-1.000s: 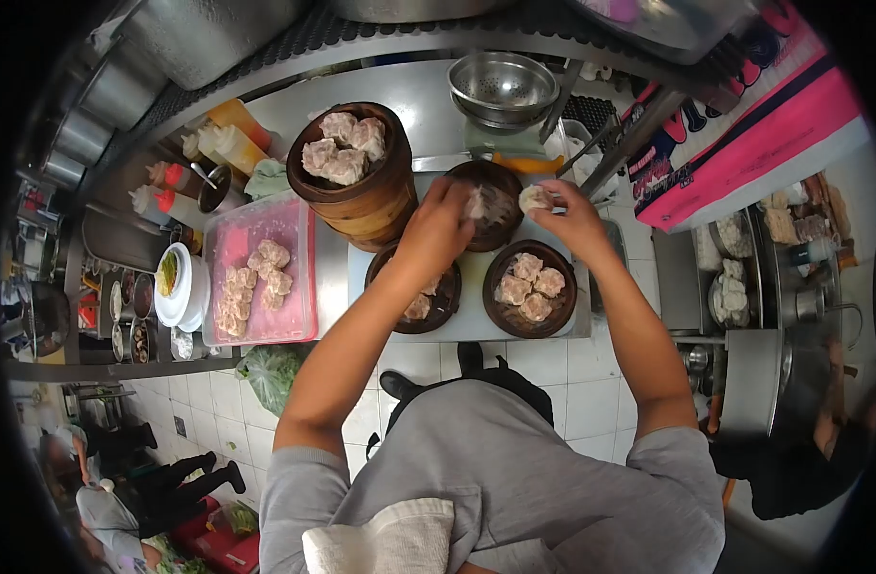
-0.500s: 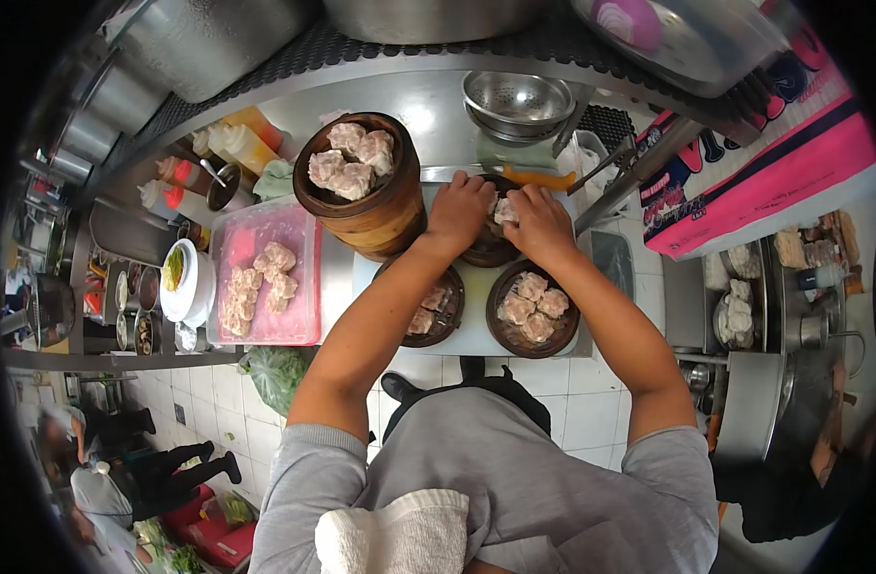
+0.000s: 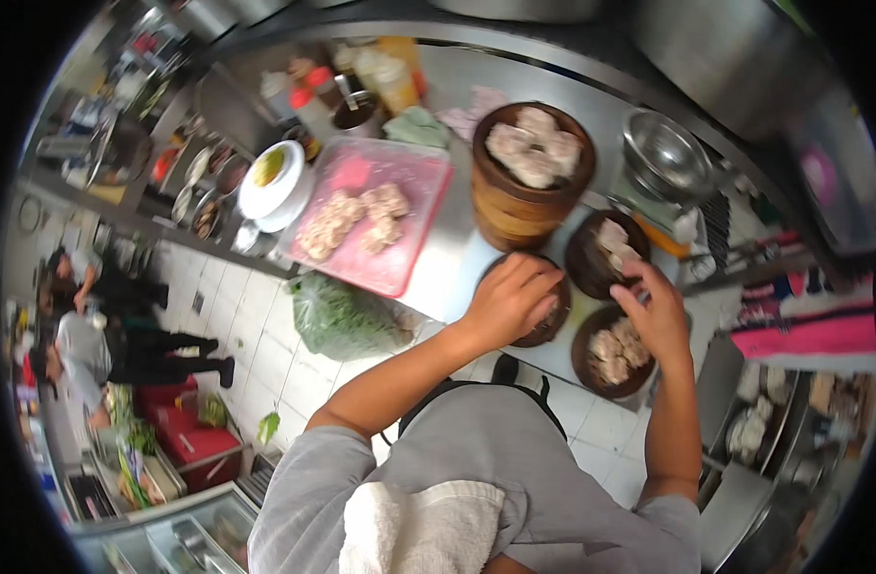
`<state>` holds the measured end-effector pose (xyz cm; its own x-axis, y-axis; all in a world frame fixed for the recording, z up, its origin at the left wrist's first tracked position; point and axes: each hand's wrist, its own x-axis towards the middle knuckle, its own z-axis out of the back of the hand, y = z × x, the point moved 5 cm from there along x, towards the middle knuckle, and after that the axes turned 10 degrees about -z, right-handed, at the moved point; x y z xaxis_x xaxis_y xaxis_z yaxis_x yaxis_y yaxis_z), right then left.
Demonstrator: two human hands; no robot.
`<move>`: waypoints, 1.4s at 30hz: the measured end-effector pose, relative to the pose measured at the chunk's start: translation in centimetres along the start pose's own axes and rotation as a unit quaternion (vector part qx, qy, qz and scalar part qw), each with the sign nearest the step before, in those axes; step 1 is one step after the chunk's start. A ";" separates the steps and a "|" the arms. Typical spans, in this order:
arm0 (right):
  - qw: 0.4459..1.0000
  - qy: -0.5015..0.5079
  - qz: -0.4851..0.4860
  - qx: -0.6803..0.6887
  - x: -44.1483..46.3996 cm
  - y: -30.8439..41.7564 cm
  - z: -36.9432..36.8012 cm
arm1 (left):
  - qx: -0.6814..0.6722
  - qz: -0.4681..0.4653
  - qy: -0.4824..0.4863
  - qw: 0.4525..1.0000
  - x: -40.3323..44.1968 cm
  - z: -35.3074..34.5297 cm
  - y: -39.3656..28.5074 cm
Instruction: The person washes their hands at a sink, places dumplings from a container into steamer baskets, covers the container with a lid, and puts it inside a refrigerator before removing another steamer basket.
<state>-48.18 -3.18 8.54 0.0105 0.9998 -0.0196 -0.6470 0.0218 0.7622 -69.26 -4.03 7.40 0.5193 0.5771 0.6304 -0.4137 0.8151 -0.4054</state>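
Observation:
My left hand [image 3: 516, 298] is over the left small steamer basket [image 3: 545, 330], its fingers bent and its palm side hidden, so any hold is unclear. Near the upper small basket [image 3: 581, 258], my right hand [image 3: 654, 304] has its thumb and forefinger apart, close to the dumplings [image 3: 614, 241] lying in it. Below that, another small basket [image 3: 580, 359] holds several dumplings [image 3: 617, 350]. A tall stacked bamboo steamer [image 3: 510, 215] with several dumplings [image 3: 536, 145] on top stands behind my left hand. More dumplings [image 3: 331, 226] lie in the pink tray [image 3: 361, 275] at the left.
A steel colander [image 3: 666, 153] stands at the back right, with a yellow-handled tool [image 3: 656, 232] below it. Squeeze bottles [image 3: 390, 81] and a white bowl [image 3: 273, 196] are at the back left. Two people are at the far left, beyond a bag of greens [image 3: 342, 316].
The view has turned, moving the workspace rightward. My left hand has gone from the upper basket to the left one. My right hand has drawn back slightly from the upper basket's dumplings, its fingers now apart.

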 end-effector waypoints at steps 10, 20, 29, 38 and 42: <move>0.938 0.147 0.308 -0.069 3.5 15.6 -21.1 | 0.241 0.313 -0.038 0.918 -16.6 14.4 11.3; 0.922 0.159 0.316 -0.161 9.1 13.9 -36.6 | 0.175 0.345 0.033 0.922 -20.2 8.4 20.4; 0.886 0.262 0.354 -0.145 7.3 16.7 -34.2 | 0.022 0.360 0.035 0.932 -19.7 12.2 17.2; 0.863 0.326 0.383 -0.058 4.6 19.0 -30.9 | -0.036 0.221 -0.079 0.971 -19.9 15.1 13.5; 0.877 0.377 0.295 -0.033 3.6 18.9 -29.8 | -0.072 0.226 -0.071 0.969 -19.7 16.2 11.0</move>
<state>-83.04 0.65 3.59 -0.8328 0.5484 -0.0757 -0.4131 -0.5245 0.7444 -96.19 -7.22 1.21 0.1975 0.8722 0.4474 -0.4607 0.4855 -0.7430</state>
